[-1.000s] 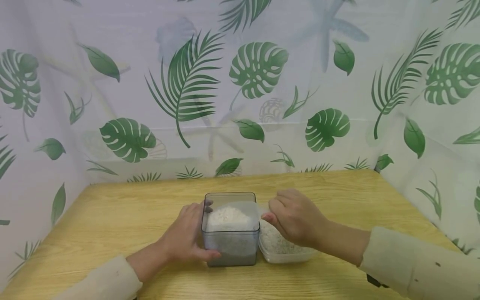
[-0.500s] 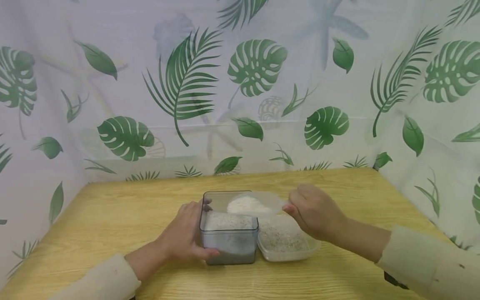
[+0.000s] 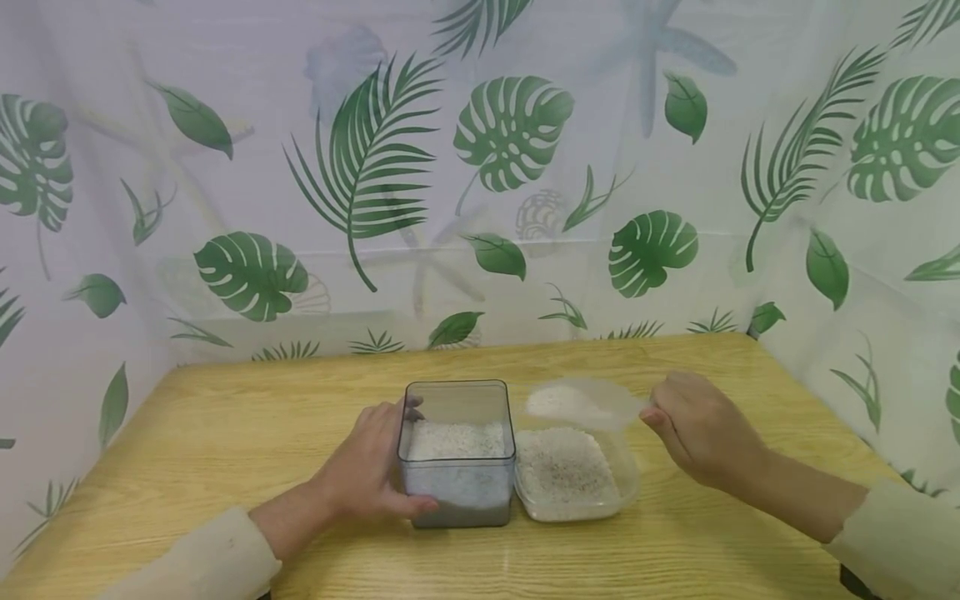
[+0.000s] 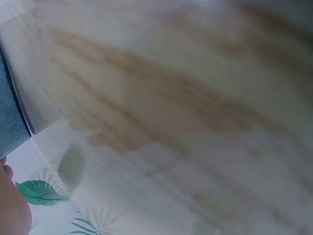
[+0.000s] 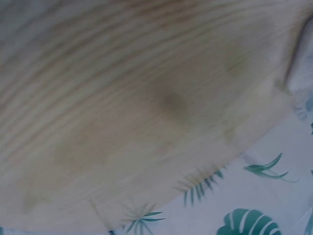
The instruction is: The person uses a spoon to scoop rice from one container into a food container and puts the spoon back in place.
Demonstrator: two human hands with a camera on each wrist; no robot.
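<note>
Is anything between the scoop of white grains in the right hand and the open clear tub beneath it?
Nothing visible. The scoop in the right hand hovers over the far edge of the lidless clear tub; only air lies between them.

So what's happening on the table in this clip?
A person sits at a wooden table with two containers of white grains side by side. The left hand grips the side of the grey square container. The right hand pinches the handle of a clear scoop loaded with grains, holding it above the far edge of the clear shallow tub. Both containers already hold grains. A leaf-print curtain surrounds the table.
</note>
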